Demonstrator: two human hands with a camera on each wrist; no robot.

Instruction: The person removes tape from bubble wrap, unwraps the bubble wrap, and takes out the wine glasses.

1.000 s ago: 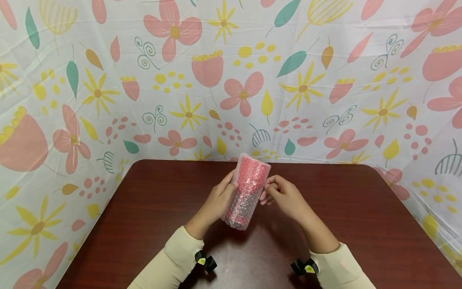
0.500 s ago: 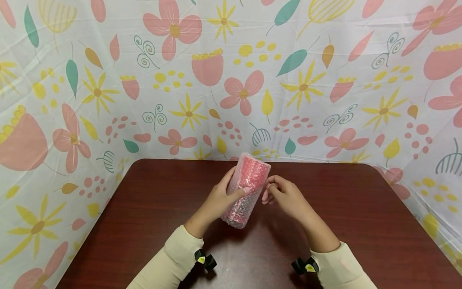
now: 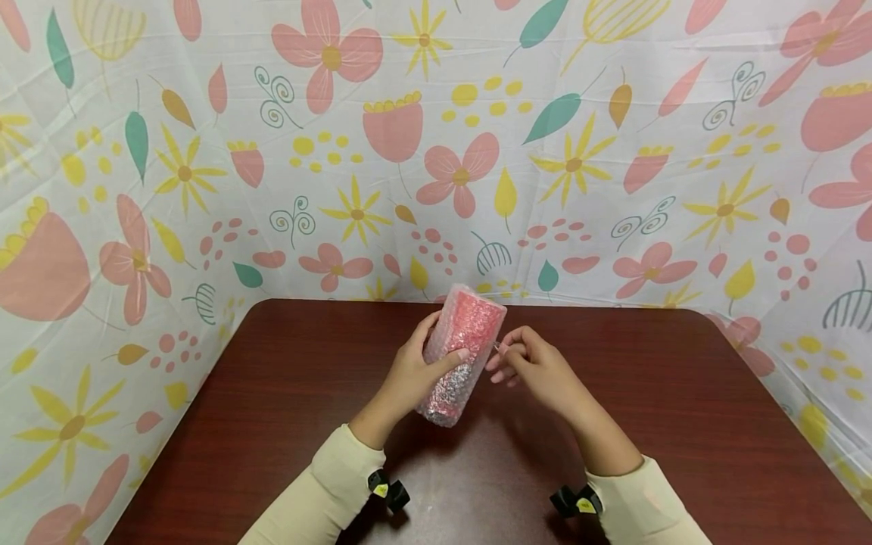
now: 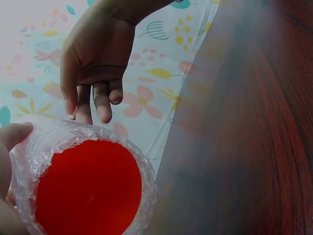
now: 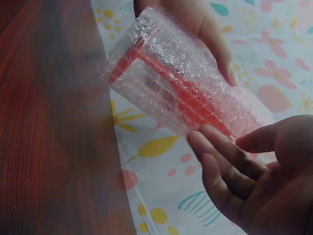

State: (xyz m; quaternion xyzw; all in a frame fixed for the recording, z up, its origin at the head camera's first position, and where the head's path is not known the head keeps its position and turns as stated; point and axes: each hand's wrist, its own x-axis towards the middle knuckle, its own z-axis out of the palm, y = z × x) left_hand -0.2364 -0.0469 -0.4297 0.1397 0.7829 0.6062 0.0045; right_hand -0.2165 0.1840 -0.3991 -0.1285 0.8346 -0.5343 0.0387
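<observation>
A red cylindrical container (image 4: 90, 191) is wrapped in clear bubble wrap (image 3: 459, 378) and held tilted above the table. My left hand (image 3: 407, 375) grips it from the left, its thumb across the front and its other fingers mostly hidden behind. In the left wrist view the flat red end shows inside a ring of wrap. At the right side of the container, my right hand (image 3: 541, 371) has thumb and forefinger together, pinching what looks like the wrap's edge. Its other fingers (image 5: 227, 169) lie loosely bent. A pale patch with dark marks shows through the wrap in the right wrist view.
A dark reddish-brown table (image 3: 306, 341) lies beneath both hands. Behind it and along both sides hangs a white cloth (image 3: 436, 250) printed with flowers and leaves. Small black devices are strapped at both cream sleeves (image 3: 341, 469).
My left thumb has come round onto the front of the container. The container has shifted slightly up and left, and my right fingertips have followed it a little leftward.
</observation>
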